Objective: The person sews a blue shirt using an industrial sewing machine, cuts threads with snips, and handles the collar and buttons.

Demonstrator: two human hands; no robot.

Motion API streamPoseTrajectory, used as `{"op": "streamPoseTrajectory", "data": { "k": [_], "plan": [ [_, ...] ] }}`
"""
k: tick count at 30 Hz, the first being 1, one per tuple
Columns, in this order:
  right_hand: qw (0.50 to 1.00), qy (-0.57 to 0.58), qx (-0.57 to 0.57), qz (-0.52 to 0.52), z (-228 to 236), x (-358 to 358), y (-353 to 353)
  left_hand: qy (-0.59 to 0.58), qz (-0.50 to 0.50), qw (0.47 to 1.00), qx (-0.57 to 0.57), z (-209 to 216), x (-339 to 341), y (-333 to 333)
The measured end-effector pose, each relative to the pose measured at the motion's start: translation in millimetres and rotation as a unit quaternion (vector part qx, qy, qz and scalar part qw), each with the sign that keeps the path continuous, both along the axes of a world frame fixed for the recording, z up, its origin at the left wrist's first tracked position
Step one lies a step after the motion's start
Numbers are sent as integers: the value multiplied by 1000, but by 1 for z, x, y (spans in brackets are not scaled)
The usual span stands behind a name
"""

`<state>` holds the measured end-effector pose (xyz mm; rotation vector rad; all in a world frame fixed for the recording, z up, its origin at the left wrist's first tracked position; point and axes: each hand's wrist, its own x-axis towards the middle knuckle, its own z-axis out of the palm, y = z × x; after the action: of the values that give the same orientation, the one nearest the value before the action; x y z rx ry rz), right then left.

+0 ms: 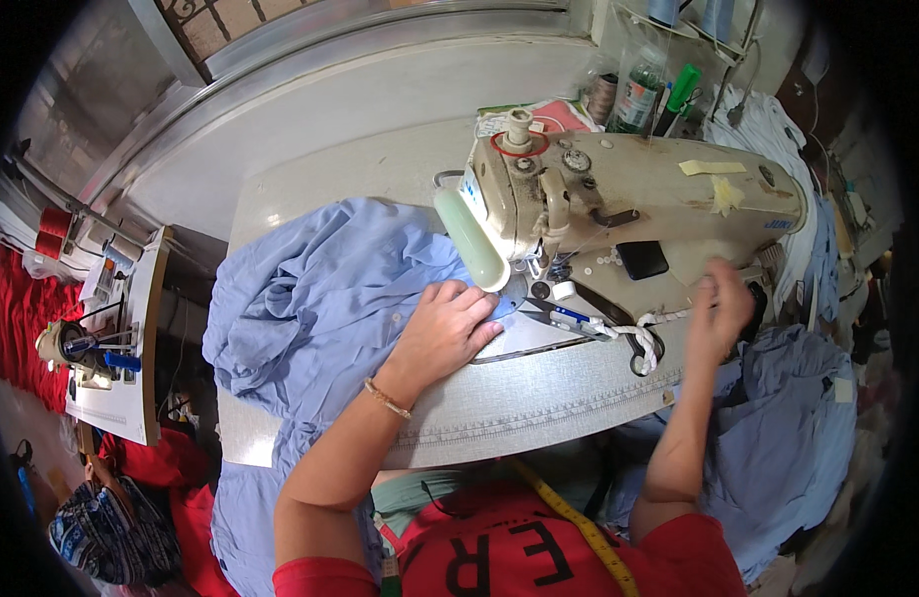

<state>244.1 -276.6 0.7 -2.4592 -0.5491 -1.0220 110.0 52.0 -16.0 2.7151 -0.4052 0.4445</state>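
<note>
- Blue shirt fabric (320,298) lies bunched on the sewing table (539,398), and it spreads away from my left hand (447,333) toward the far left edge, with one fold hanging down off the near side.
- My left hand rests flat on the cloth, palm down, fingers spread slightly and pointing at the needle area; it pinches nothing, only presses the fabric against the table.
- Just beyond my left fingertips stands the cream sewing machine (628,199), its head end closest to that hand.
- A pair of scissors (564,316) lies on the machine bed between my two hands, beside a white knotted cord (638,338).
- My right hand (723,308) is raised near the machine's right end, blurred; fingers look curled together, but I cannot tell whether they pinch anything.
- Below my right forearm, more blue cloth (788,428) is heaped off the table's near right side.
- A yellow measuring tape (579,527) hangs over my red shirt, near my right elbow.
- Well to the left of my left arm, a second work table (121,388) holds small tools.
</note>
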Motion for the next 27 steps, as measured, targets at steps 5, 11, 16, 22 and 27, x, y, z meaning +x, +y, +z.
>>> {"op": "streamPoseTrajectory", "data": {
  "k": [5,11,16,22,27],
  "plan": [
    [962,195,-101,-164,-41,13,-52,-2,-1,1000,-3,-2,2,-1],
    [989,108,-3,-105,-25,18,-48,-15,-2,1000,-7,-3,-1,1],
    [950,-67,304,11,43,70,-66,-12,5,1000,-3,-5,-2,2],
    [936,27,350,-10,113,216,-161,-19,-8,1000,-7,-3,2,-2],
    [945,109,309,-19,107,238,-149,-18,6,1000,-4,-4,-2,1]
  ]
}}
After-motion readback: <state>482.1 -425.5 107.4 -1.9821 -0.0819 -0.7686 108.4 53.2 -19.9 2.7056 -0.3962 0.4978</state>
